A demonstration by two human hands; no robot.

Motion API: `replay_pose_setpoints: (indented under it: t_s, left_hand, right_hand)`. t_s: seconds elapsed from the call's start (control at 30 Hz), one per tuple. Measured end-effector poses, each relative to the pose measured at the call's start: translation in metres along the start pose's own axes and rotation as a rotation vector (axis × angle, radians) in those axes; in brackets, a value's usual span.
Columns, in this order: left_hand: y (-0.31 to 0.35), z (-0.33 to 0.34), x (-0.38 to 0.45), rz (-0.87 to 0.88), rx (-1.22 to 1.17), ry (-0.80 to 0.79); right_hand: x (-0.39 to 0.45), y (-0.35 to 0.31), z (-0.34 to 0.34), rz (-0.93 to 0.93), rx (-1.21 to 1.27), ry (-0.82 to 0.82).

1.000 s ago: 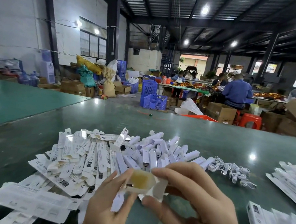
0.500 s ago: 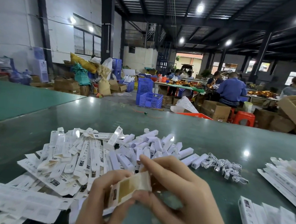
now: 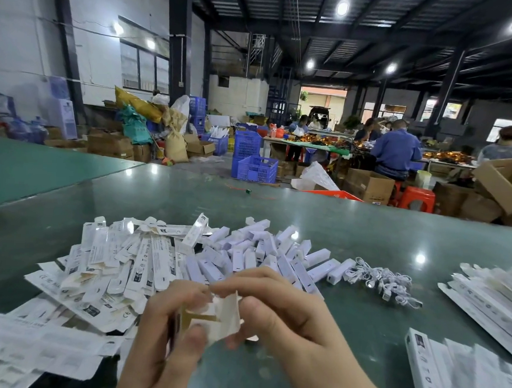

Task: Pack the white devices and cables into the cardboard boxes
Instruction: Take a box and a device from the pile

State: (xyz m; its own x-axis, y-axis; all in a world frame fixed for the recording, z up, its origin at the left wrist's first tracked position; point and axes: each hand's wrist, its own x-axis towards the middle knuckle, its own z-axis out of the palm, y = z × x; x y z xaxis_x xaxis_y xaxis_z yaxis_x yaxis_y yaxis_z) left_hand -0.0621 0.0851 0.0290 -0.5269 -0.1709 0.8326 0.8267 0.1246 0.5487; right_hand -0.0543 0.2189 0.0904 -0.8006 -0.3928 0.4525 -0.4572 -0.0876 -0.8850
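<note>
Between both hands, small cardboard box (image 3: 212, 319): left hand (image 3: 164, 337) and right hand (image 3: 284, 317) pinch its flaps.

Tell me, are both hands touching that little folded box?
Touching. The head view shows left hand and right hand both pinching the small cardboard box between fingers and thumbs.

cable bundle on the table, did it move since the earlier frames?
No. The cable bundle still lies just right of the white devices on the table; its slight shift in frame matches them, so the camera moved.
</note>
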Motion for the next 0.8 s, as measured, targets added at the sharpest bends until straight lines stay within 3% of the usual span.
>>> replay_pose_setpoints:
  t_s: [0.2, 0.4, 0.8]
  left_hand:
    - [-0.011, -0.008, 0.0, -0.154, -0.011, -0.096]
    - [-0.014, -0.018, 0.012, 0.029, 0.224, -0.378]
    - [-0.014, -0.02, 0.012, 0.06, 0.404, -0.418]
  right_hand:
    - [0.001, 0.008, -0.001, 0.1, 0.06, 0.014]
    - [0.0, 0.012, -0.006, 0.209, 0.015, 0.053]
    - [0.0, 0.016, -0.012, 0.233, -0.192, 0.053]
